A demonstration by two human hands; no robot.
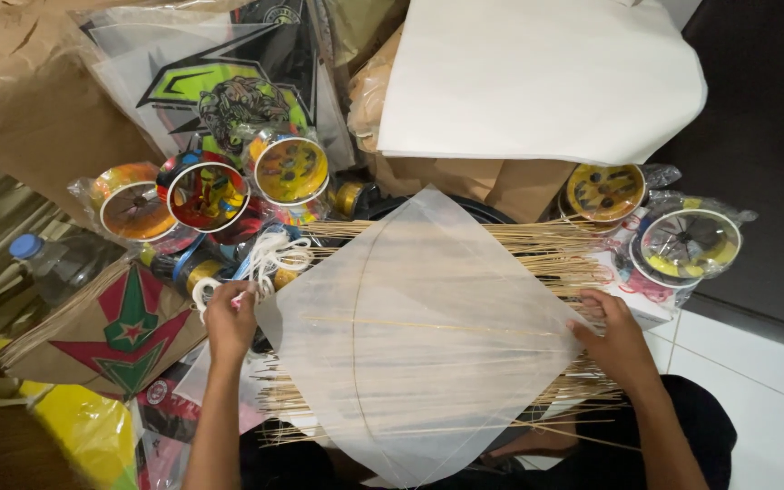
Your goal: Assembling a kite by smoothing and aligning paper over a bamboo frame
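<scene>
Head view: a translucent white kite (424, 336), diamond-shaped with a thin spine and a bowed cross-stick showing through it, lies over a bundle of thin bamboo sticks (537, 249) in front of the person. The left hand (229, 322) sits at the kite's left corner, its fingers (220, 295) curled around a loop of white string (269, 259) — closed on it, just beside the kite's edge. The right hand (614, 336) rests at the kite's right corner, fingers bent and pinching the paper edge against the sticks below.

Behind the kite stand several colourful string spools (290, 168) in plastic wrap on the left, with more spools (690, 243) on the right. A large white paper sheet (537, 77) lies over brown paper at the top. At the left are a printed kite with a red and green star (129, 331) and a plastic bottle with a blue cap (52, 263). White floor tiles (755, 381) show at lower right.
</scene>
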